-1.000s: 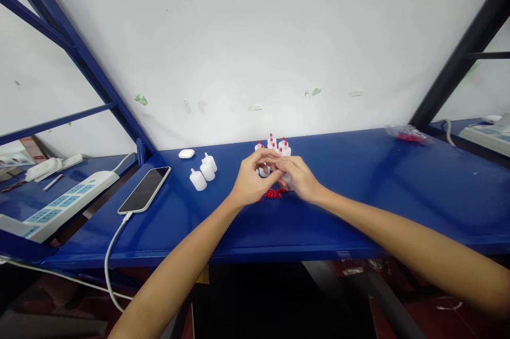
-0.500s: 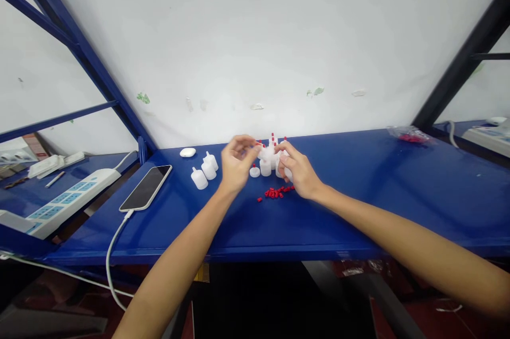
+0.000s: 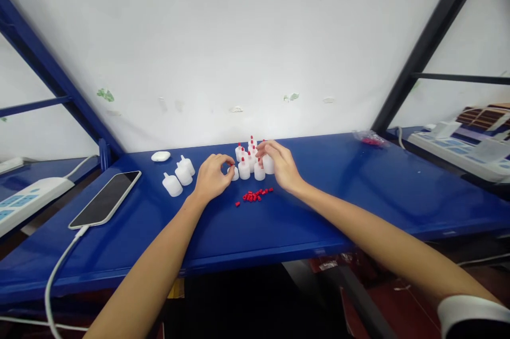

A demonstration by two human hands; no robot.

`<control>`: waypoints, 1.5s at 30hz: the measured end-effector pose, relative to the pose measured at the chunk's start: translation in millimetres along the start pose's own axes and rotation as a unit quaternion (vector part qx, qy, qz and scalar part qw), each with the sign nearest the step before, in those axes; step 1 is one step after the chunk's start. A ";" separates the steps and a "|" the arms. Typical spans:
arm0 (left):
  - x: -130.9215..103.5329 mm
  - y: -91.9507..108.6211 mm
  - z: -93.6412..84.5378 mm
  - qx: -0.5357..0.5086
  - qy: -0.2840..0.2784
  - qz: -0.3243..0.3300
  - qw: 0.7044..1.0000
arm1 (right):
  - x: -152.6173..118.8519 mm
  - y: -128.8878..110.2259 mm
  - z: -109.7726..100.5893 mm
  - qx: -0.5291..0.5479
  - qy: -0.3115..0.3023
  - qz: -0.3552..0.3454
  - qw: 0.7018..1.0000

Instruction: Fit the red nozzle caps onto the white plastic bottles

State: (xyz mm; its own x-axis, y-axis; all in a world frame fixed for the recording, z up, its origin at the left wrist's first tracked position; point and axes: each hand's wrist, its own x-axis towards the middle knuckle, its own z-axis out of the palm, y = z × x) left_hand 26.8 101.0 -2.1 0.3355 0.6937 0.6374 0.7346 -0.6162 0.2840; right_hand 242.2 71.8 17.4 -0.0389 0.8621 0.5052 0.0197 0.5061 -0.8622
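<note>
My left hand [image 3: 214, 178] is closed in a pinch, with thumb and fingertips at the small red cap [image 3: 231, 164] on top of a low white nozzle lid [image 3: 235, 174]. Just right of it, white squeeze bottles [image 3: 244, 170] stand upright in a cluster, their nozzles tipped with red caps. My right hand [image 3: 282, 166] curves over the cluster's right side, fingers apart, beside a white bottle [image 3: 268, 164]. Whether its fingertips touch the bottles is unclear. In front of the cluster lies a loose pile of small red caps [image 3: 252, 196].
Several uncapped white bottles [image 3: 172, 185] stand to the left, near a white earphone case [image 3: 160, 156]. A phone [image 3: 107, 200] with a white charging cable lies on the blue table [image 3: 319, 211]. At the back right rests a clear bag [image 3: 370, 138] with red contents.
My left hand has come down from above the bottles to the low nozzle lid. My right hand has stayed near the cluster's right side. The whole view has shifted to the right.
</note>
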 end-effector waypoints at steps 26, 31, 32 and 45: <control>2.0 40.8 -24.1 -0.195 -0.126 0.027 0.972 | 4.6 0.4 8.7 0.183 -0.023 0.132 0.974; 3.7 50.6 -13.1 -0.425 0.078 -0.082 0.898 | -6.5 -3.1 12.2 0.052 -0.117 0.054 0.990; 3.9 52.1 -11.2 -0.449 0.085 -0.089 0.885 | -9.2 -3.9 13.2 0.035 -0.131 0.051 0.989; -5.0 67.3 6.5 -0.512 0.001 -0.046 0.858 | -14.1 8.2 23.8 0.091 -0.131 0.091 0.983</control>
State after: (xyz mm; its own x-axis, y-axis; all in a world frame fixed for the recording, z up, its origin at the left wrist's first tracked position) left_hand 78.4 58.5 9.2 0.3024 0.7564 0.5800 -0.1465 -0.5644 0.8124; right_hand 219.1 63.2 2.4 -0.3083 0.8902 0.3355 -0.1273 0.3109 -0.9419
